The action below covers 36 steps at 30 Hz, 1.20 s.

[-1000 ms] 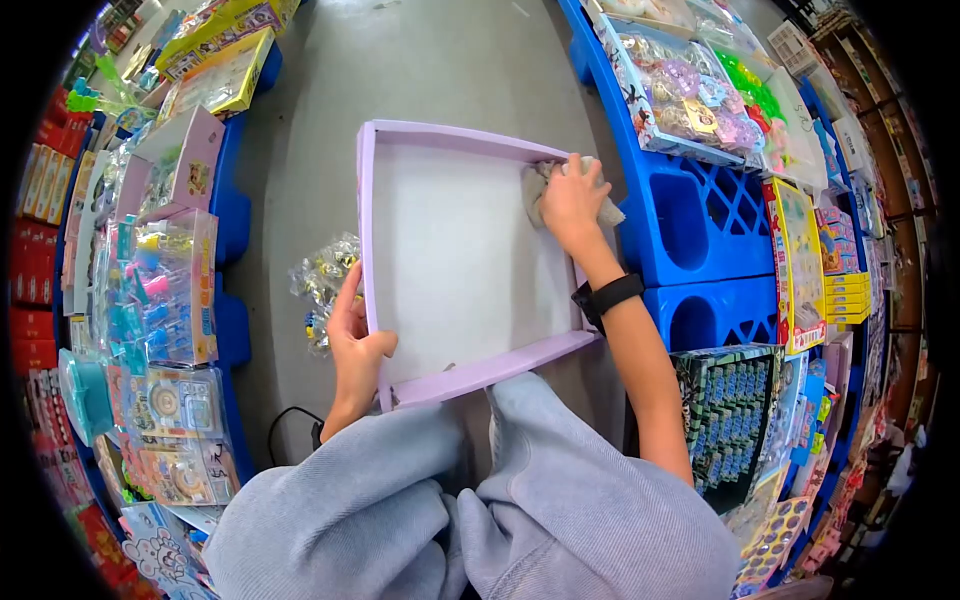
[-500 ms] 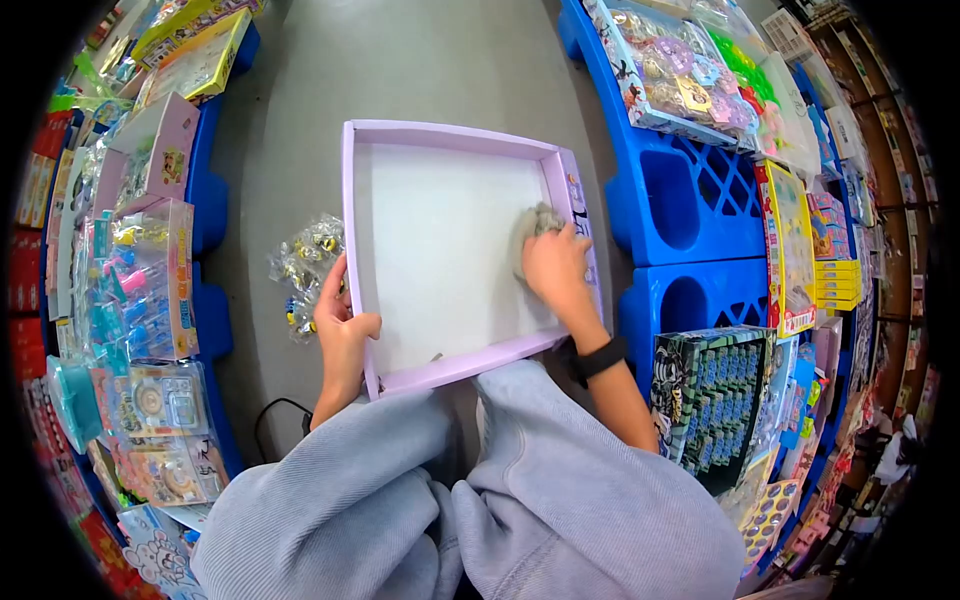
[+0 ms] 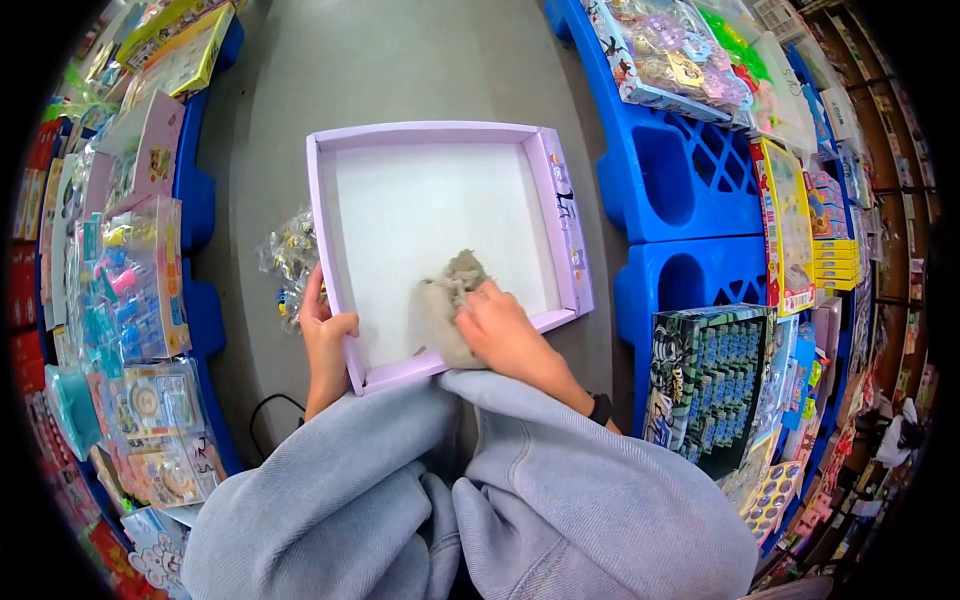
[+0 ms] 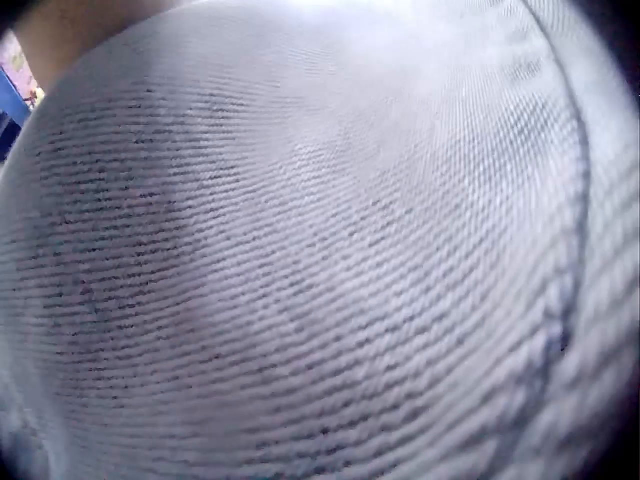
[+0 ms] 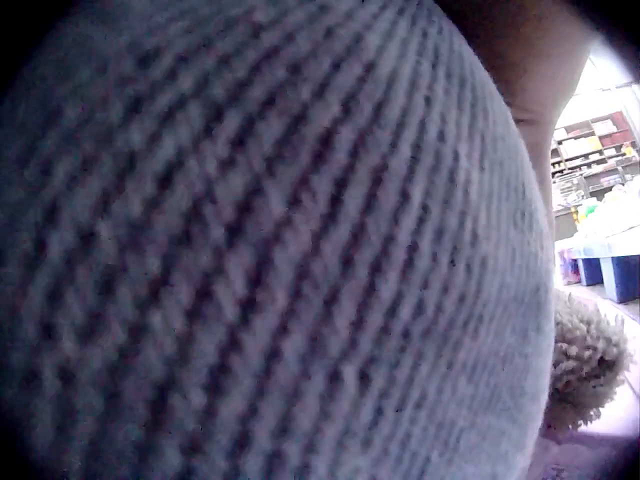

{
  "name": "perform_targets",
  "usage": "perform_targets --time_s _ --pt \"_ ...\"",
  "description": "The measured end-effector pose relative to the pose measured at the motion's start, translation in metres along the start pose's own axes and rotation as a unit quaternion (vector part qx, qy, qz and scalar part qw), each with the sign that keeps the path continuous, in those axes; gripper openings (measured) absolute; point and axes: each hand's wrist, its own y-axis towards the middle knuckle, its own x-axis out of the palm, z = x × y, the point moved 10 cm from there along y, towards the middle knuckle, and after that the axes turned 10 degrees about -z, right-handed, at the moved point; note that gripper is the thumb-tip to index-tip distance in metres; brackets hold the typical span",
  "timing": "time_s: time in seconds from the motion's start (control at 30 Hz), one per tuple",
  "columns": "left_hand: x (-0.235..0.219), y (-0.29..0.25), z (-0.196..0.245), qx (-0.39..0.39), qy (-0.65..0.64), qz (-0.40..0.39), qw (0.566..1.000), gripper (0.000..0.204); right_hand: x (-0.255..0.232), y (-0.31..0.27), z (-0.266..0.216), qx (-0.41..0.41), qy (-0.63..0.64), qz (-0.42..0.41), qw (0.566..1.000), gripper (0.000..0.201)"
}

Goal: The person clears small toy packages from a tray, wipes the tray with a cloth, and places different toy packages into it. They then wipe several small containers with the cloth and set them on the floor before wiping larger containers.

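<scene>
A shallow lilac box (image 3: 430, 200) with a white inside lies over the knees in the head view. My left hand (image 3: 326, 352) grips its left wall near the front corner, thumb on the inner side and fingers outside. In my right hand (image 3: 508, 338) is a bunched grey-beige cloth (image 3: 440, 315), held against the box floor and front wall. The cloth's fuzzy pile (image 5: 588, 365) shows at the right edge of the right wrist view. A small dark scrap (image 3: 419, 351) lies by the front wall. Trouser fabric (image 4: 320, 240) fills most of both wrist views.
Clear bags of small yellow and dark items (image 3: 290, 260) lie on the floor left of the box. Blue plastic pallets (image 3: 690, 270) bearing boxed toys line the right side. More packaged toys (image 3: 135, 280) stand on blue pallets at left. A black cord (image 3: 270, 405) curls behind the left wrist.
My right hand has moved the cloth from the box's far right corner down the right side to the front wall. The box has shifted left and turned slightly; my left hand still grips it.
</scene>
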Motion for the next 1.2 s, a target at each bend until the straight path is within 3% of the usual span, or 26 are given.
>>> perform_targets --time_s 0.1,0.23,0.33,0.43,0.5,0.53,0.6,0.63,0.73,0.9,1.03,1.13,1.2 --pt "-0.002 0.001 -0.002 0.003 0.013 0.003 1.0 0.08 0.007 0.0 -0.026 -0.068 0.021 0.019 0.997 0.025" --pt "-0.001 -0.001 -0.007 -0.014 0.01 0.005 1.0 0.079 0.003 0.007 -0.01 -0.033 0.055 0.02 0.998 0.025" --pt "-0.003 -0.002 -0.009 -0.013 0.011 0.016 1.0 0.079 -0.02 0.001 0.006 -0.004 0.078 0.084 0.993 0.024" --pt "-0.008 -0.002 -0.011 -0.007 0.018 0.017 1.0 0.078 -0.047 -0.014 0.017 -0.011 0.186 0.112 0.976 0.022" --pt "-0.021 -0.005 -0.006 0.033 -0.019 0.04 0.998 0.071 -0.049 -0.029 0.028 -0.015 0.384 0.056 0.922 0.023" --pt "-0.025 -0.004 -0.006 0.041 -0.026 0.031 0.998 0.071 -0.065 -0.04 0.018 -0.019 0.376 0.067 0.924 0.023" --pt "-0.032 0.004 -0.013 0.026 -0.137 0.022 0.99 0.061 -0.093 -0.069 0.003 -0.016 0.539 0.114 0.835 0.03" --pt "-0.024 0.012 -0.007 0.03 -0.141 0.008 0.989 0.061 -0.107 -0.08 0.0 -0.041 0.504 0.118 0.855 0.037" --pt "0.008 0.028 0.021 0.018 -0.15 -0.042 0.988 0.054 -0.139 -0.11 -0.011 -0.074 0.489 0.212 0.843 0.037" --pt "0.13 0.052 0.046 -0.014 -0.122 -0.193 0.974 0.05 -0.168 -0.163 -0.02 -0.059 0.453 0.358 0.814 0.04" --pt "0.212 0.043 0.033 -0.03 -0.082 -0.287 0.954 0.046 -0.163 -0.194 -0.009 -0.022 0.422 0.4 0.813 0.038" --pt "0.216 0.041 0.006 -0.056 -0.085 -0.29 0.952 0.045 -0.162 -0.223 -0.003 0.036 0.372 0.468 0.801 0.044" --pt "0.186 0.04 0.0 -0.042 -0.122 -0.238 0.963 0.045 -0.162 -0.248 0.006 0.045 0.354 0.506 0.786 0.043"
